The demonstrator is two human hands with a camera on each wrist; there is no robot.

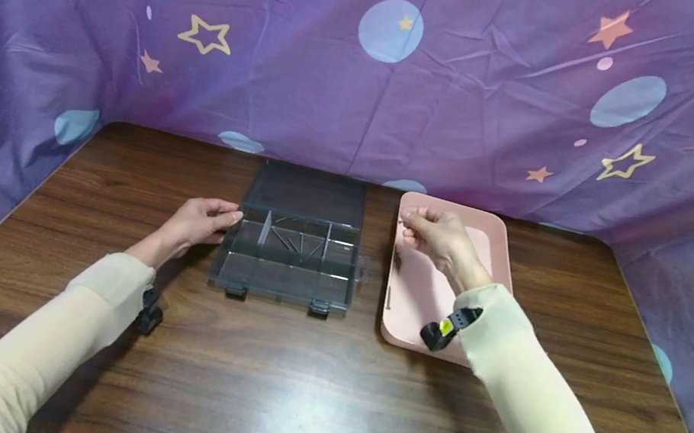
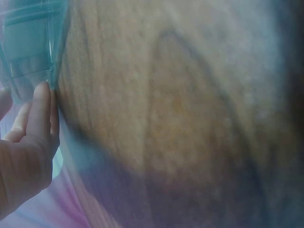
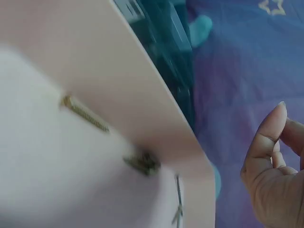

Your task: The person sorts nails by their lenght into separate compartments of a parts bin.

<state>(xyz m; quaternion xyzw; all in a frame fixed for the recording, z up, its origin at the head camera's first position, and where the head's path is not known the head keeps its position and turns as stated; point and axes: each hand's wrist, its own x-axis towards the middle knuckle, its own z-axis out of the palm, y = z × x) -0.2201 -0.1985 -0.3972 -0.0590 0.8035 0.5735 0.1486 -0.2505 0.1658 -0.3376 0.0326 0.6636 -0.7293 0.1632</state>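
Note:
A clear grey compartment box [image 1: 287, 256] lies open mid-table, its lid [image 1: 310, 191] folded back, with thin nails in its middle compartments. My left hand [image 1: 207, 217] rests against the box's left wall, fingers straight; in the left wrist view the fingertips [image 2: 42, 102] touch the box's edge [image 2: 28, 47]. My right hand [image 1: 430, 235] hovers over the far left corner of a pink tray [image 1: 497, 235], fingertips bunched on what looks like a small thin metal piece. In the right wrist view a brass screw [image 3: 85, 114], a dark clump of screws [image 3: 142, 162] and a thin nail [image 3: 178, 202] lie in the tray.
The wooden table [image 1: 302, 394] is walled on three sides by a purple cloth [image 1: 371, 81] printed with stars and balloons. More screws [image 1: 396, 258] lie along the tray's left side. Black wrist straps [image 1: 447, 329] sit on both forearms.

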